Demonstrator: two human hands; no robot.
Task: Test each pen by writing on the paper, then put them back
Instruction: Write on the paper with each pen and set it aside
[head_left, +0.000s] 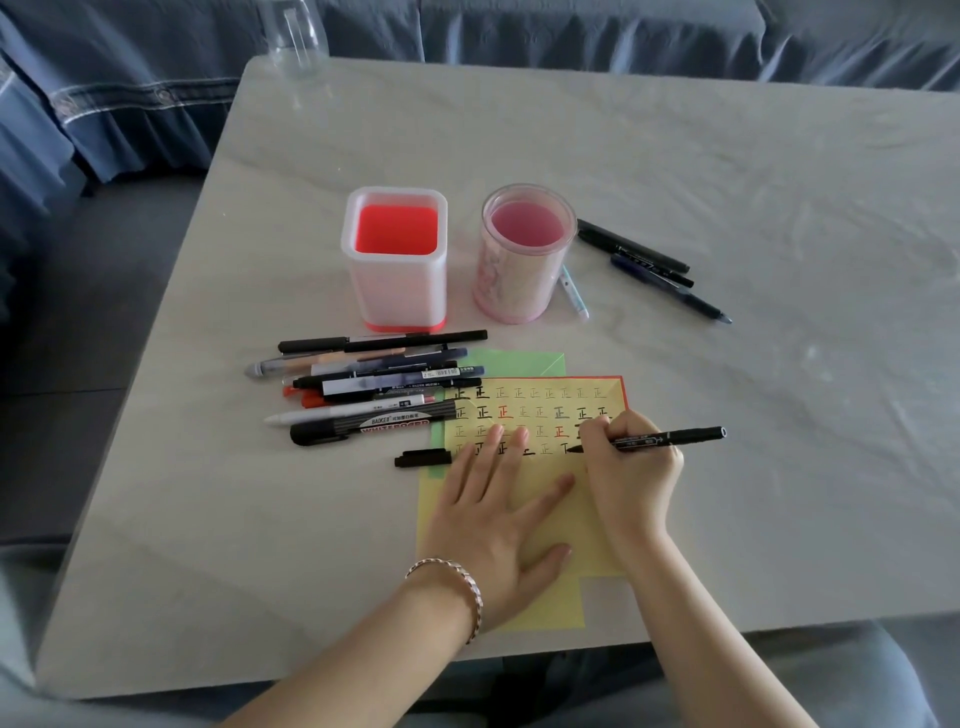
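Observation:
My right hand grips a thin black pen with its tip touching the yellow paper, in the fourth row of written characters. My left hand lies flat on the paper with straight fingers, pressing it down. The pen's black cap lies at the paper's left edge. Several pens and markers lie in a pile left of the paper. A few dark pens and a pale one lie right of the round holder.
A square white holder with a red inside and a round pink holder stand behind the paper, both without pens. Green paper peeks out under the yellow sheet. A clear glass stands at the table's far left corner.

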